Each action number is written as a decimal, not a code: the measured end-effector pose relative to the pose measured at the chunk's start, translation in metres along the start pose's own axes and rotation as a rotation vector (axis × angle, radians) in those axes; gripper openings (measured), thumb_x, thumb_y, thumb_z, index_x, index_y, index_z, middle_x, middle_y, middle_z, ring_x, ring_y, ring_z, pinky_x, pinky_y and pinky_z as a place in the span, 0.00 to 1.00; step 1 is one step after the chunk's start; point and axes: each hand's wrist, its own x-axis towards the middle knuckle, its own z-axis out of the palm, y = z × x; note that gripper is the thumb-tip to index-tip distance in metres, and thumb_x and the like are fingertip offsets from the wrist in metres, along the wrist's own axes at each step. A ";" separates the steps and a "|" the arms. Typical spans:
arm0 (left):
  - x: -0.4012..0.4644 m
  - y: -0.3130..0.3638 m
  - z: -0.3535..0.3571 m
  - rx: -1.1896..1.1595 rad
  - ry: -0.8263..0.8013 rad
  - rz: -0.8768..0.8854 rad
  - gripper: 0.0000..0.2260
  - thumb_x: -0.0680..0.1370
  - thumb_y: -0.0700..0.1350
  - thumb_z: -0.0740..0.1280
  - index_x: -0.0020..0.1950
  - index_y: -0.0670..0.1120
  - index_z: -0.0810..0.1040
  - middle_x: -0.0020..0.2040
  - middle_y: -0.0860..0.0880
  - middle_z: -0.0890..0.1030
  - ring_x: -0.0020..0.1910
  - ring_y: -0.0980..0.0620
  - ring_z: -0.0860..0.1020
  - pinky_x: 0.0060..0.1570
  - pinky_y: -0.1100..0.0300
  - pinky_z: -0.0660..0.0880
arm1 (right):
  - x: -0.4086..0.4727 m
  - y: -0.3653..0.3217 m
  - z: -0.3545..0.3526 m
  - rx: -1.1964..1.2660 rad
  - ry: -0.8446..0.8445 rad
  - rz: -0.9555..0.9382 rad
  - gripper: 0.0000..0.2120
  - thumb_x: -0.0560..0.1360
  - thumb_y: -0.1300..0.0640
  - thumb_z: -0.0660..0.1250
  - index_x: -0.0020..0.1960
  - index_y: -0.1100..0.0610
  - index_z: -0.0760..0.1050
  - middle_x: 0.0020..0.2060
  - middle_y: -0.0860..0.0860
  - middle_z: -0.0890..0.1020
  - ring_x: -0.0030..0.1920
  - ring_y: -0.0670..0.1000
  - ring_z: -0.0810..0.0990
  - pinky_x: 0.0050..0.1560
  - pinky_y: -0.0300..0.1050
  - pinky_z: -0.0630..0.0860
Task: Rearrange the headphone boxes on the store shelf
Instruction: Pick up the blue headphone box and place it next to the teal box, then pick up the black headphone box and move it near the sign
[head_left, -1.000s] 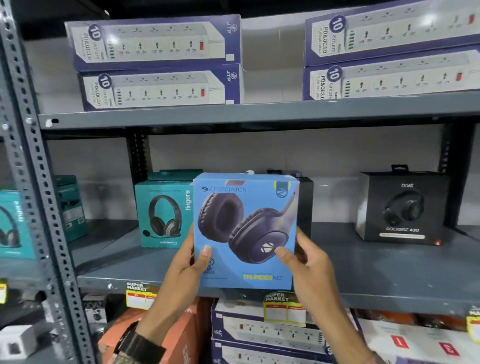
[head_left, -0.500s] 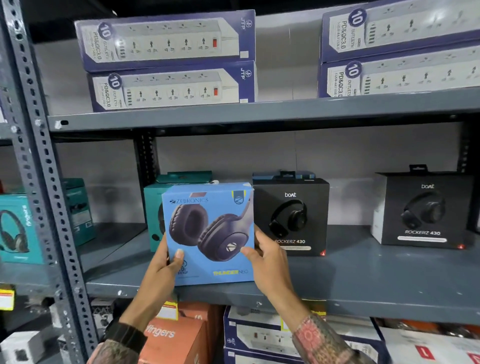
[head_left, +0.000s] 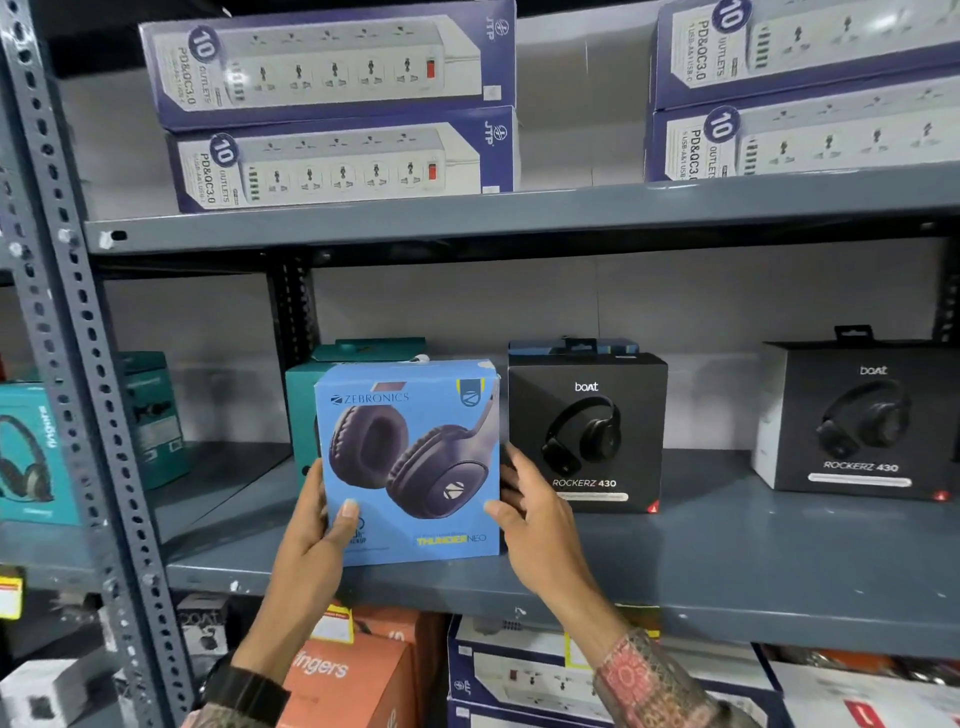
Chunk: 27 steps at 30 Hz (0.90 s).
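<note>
Both hands, left hand (head_left: 311, 525) and right hand (head_left: 530, 512), are clamping the square, glossy blue cardboard headphone box (head_left: 410, 462), standing upright just left of the matte black box (head_left: 587, 431).

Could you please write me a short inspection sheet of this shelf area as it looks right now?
Surface: grey metal middle shelf, bare at right front.
Job's things: blue Zebronics box upright at the shelf's front, overlapping a teal box; two black boAt boxes upright to its right, apart.
Clutter: power strip boxes stacked on the upper shelf; orange box below.
Grippers: left hand and right hand grip the blue box's side edges.
Cables: nothing seen.
Surroundings: perforated upright; yellow price tags on the shelf lip.
</note>
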 end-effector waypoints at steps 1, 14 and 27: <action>-0.004 -0.002 0.002 -0.014 0.066 0.013 0.27 0.90 0.43 0.64 0.88 0.60 0.64 0.84 0.58 0.74 0.83 0.52 0.72 0.85 0.40 0.67 | -0.003 0.000 -0.007 0.005 0.007 -0.002 0.35 0.83 0.66 0.68 0.86 0.47 0.65 0.75 0.51 0.81 0.72 0.52 0.82 0.76 0.51 0.76; -0.052 0.065 0.154 0.019 0.057 0.268 0.18 0.87 0.38 0.68 0.68 0.60 0.82 0.67 0.55 0.88 0.66 0.60 0.85 0.67 0.65 0.81 | -0.006 0.022 -0.136 -0.012 0.401 -0.039 0.24 0.83 0.63 0.71 0.77 0.51 0.76 0.61 0.48 0.85 0.58 0.46 0.87 0.64 0.59 0.85; 0.019 0.053 0.240 0.152 -0.010 -0.128 0.37 0.92 0.52 0.56 0.90 0.42 0.36 0.93 0.43 0.41 0.92 0.47 0.43 0.88 0.55 0.43 | 0.044 0.029 -0.158 0.029 0.224 0.204 0.40 0.82 0.53 0.74 0.88 0.46 0.58 0.85 0.52 0.68 0.82 0.57 0.70 0.81 0.63 0.70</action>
